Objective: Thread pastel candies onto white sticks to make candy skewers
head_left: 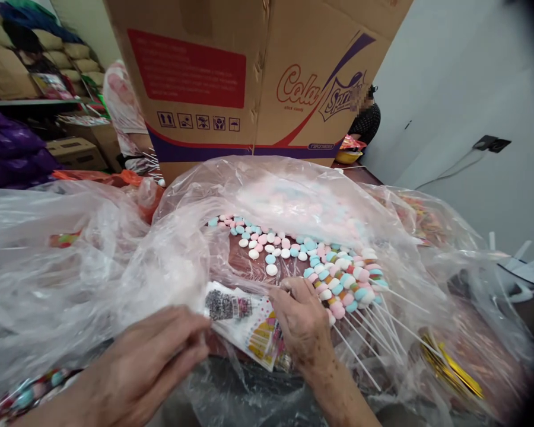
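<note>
1. The left hand (146, 362) lies low at the near edge, fingers curled onto the near end of a printed packet (244, 323); it looks pinched shut on the packet's edge, though the fingertips are partly hidden by plastic.
2. The right hand (300, 323) rests knuckles-up on the packet's far end, fingers bent and pressing it down; whether it truly grips the packet or only pins it I cannot tell.
3. The packet sits between the two hands on the worktop, on crumpled clear plastic; its long axis runs from upper left to lower right, the barcode end towards the left hand and the coloured, dotted end under the right hand.
4. Judged from this, the step in hand is opening or readying the packet; the next move would call for a firm hold at both ends and a sweet stick brought in line with the packet's length.
5. Just beyond the right hand lie the candy sticks (351, 284), pastel sweets threaded on thin white sticks; the sweet heads point up and left, the bare sticks fan out down and right.
6. Loose candies (271, 249) in pink, blue and white are scattered further back inside the big plastic bag (293, 190).
7. Behind stands a cardboard box (253, 77); gold twist ties (454, 367) lie at the right.
</note>
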A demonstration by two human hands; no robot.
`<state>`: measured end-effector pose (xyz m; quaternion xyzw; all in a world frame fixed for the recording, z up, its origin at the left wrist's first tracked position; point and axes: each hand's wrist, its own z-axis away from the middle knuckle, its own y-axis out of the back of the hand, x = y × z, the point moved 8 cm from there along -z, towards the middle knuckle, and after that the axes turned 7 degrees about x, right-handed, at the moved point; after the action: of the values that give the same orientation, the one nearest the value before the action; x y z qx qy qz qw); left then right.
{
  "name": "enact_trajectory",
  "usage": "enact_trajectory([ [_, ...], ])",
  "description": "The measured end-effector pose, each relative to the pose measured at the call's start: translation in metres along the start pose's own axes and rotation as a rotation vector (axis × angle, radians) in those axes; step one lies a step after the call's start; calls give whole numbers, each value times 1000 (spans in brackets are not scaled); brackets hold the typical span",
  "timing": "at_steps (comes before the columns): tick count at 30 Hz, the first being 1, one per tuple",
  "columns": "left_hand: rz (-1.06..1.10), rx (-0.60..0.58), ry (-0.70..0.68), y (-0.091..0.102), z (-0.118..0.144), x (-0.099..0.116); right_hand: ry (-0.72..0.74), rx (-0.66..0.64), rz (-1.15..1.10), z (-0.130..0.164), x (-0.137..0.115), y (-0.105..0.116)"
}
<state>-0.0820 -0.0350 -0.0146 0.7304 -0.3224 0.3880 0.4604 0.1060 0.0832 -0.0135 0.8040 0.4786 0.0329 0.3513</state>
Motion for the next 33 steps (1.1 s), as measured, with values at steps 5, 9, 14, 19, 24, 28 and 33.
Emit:
enact_trajectory([
  [5, -316, -62, -361, -56, -61, 29, -31, -18, -202, -7, -1, 11],
  [9, -246, -238, -184, -82, -76, 10, -257, -112, -388, 0, 16, 6],
  [14, -79, -474, 84, -92, -70, 0, -488, -221, -549, 13, 32, -5],
  [19, -39, -499, 144, -96, -65, -5, -386, -162, -473, 9, 25, 6],
  [24, -48, -505, 2, -96, -65, 5, -187, -13, -281, 8, 12, 24],
  [28, 6, -598, 10, -103, -60, 12, -155, 11, -244, 12, 11, 25],
  [33, 110, -573, 86, -111, -59, -2, -229, -24, -262, 15, 18, 23],
])
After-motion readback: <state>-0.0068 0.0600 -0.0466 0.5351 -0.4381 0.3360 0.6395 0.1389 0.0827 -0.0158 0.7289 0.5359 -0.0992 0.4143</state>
